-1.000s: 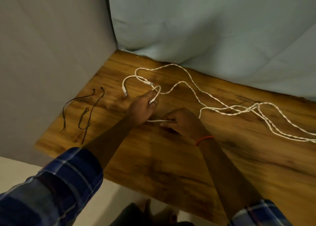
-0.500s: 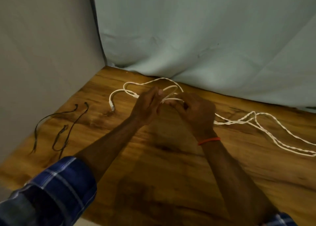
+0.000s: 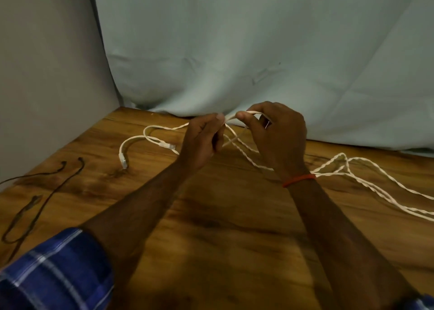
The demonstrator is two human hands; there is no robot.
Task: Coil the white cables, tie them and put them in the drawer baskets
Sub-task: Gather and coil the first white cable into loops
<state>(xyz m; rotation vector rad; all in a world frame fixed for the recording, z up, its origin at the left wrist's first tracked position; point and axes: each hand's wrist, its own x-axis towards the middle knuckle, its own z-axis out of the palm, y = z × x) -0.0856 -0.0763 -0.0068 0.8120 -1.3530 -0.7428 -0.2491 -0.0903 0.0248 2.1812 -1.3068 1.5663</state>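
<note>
Two grips, left hand [image 3: 202,143], right hand [image 3: 279,136], both pinching white cable [image 3: 127,142], two connectors [image 3: 123,163]

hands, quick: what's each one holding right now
Left hand: closed, pinching the white cable between thumb and fingers.
Right hand: closed, pinching the same cable just beside the left.

Makeshift indoor corner: wooden table [image 3: 234,251] backed by hung cloth [image 3: 234,51].
</note>
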